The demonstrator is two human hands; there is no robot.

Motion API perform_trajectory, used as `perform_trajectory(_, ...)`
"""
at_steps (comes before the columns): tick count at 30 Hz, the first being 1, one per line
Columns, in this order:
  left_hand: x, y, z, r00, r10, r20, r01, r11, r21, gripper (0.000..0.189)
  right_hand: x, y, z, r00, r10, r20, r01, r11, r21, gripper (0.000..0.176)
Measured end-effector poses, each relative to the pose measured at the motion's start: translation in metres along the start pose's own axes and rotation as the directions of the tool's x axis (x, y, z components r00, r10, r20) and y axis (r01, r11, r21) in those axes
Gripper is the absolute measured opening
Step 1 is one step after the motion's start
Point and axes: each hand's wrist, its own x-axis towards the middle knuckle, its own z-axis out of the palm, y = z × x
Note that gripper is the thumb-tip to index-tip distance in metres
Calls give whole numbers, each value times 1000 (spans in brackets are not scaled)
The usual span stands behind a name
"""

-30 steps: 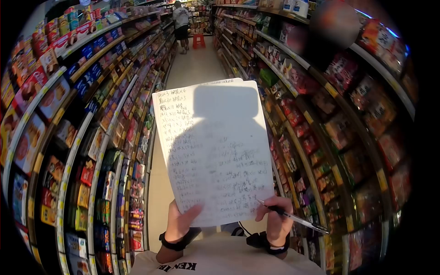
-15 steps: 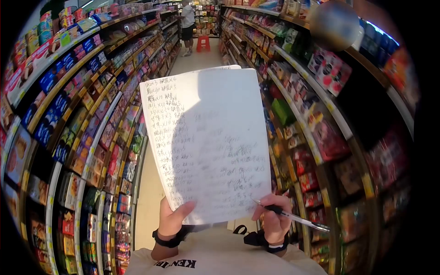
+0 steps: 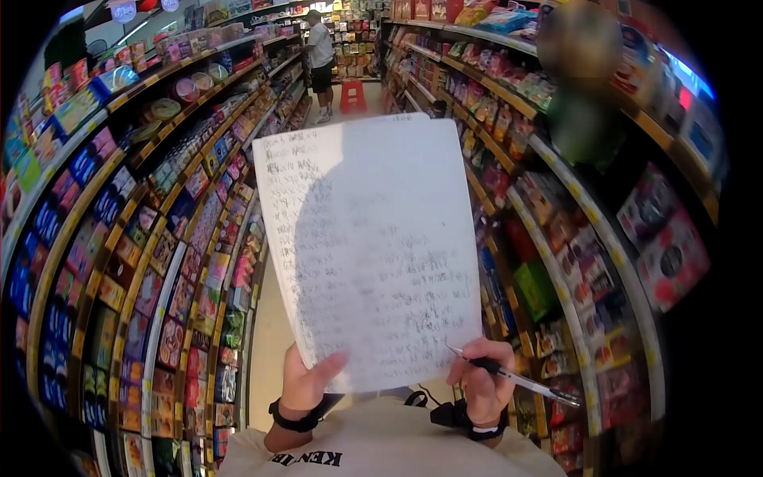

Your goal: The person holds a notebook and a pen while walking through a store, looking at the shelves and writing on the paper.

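Left hand [image 3: 308, 388]: grip closed on the lower left corner of the notepad [image 3: 373, 238], thumb on the front of the page, fingers behind it.

Right hand [image 3: 479, 383]: grip closed on a pen [image 3: 520, 381]. One end of the pen sits at the pad's lower right corner, the other sticks out to the right and down. The knuckles meet the pad's bottom edge; cannot tell whether this hand also pinches the page.

The notepad is held up in front of the camera, nearly upright and leaning slightly left. It rises up and away from both grips, which sit only at its bottom edge. The page is full of handwriting, too blurred to read, with a shadow across the middle.

Black wrist straps [image 3: 298, 417] on both wrists. Pale shirt [image 3: 381, 445] with dark lettering at the bottom edge.

Surroundings: a shop aisle with packed shelves on the left [image 3: 159, 238] and on the right [image 3: 556, 238], and pale floor [image 3: 266, 350] between them. At the far end another person [image 3: 320, 52] stands facing the left shelves, a red stool [image 3: 352, 95] just beside them.
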Motion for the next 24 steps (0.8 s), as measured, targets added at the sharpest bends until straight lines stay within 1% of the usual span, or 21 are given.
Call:
perform_trajectory(2, 59, -15, -7, 1000, -13, 10, 13, 1000, 7, 39, 51, 36, -6, 1000, 5, -4, -5, 1000, 5, 24)
perform_trajectory(5, 146, -44, -7, 1000, -4, 17, 6, 994, -105, 38, 125, 90, -21, 1000, 11, 5, -11, 999, -39, 24)
perform_trajectory(8, 237, -73, -8, 1000, 16, -22, -17, 999, -45, 37, 207, 144, -40, 997, -58, 46, 59, 997, -41, 24)
perform_trajectory(11, 324, -82, 2, 997, -41, -60, 36, 996, -77, 36, 293, 181, -57, 996, -13, 84, 17, 999, -51, 24)
perform_trajectory(12, 357, -83, 7, 996, -6, -86, -2, 995, -97, 35, 325, 194, -62, 993, -13, 115, 12, 1000, 3, 24)
perform_trajectory(15, 447, -97, 9, 990, 60, -128, -63, 998, -22, 35, 412, 240, -73, 986, -43, 162, 45, 999, -12, 24)
perform_trajectory(16, 475, -100, 10, 991, 48, -124, -52, 998, -27, 35, 439, 253, -76, 986, 1, 169, -4, 1000, 14, 23)
perform_trajectory(19, 549, -118, 5, 990, 25, -136, -33, 998, -59, 35, 501, 296, -82, 985, 76, 157, -79, 997, 13, 22)
perform_trajectory(22, 630, -141, -6, 991, 34, -133, -43, 997, -66, 36, 567, 348, -86, 987, 90, 132, -96, 994, 44, 22)
perform_trajectory(24, 686, -155, -18, 991, 46, -129, -51, 998, -38, 36, 612, 383, -86, 988, 73, 135, -77, 997, 25, 22)
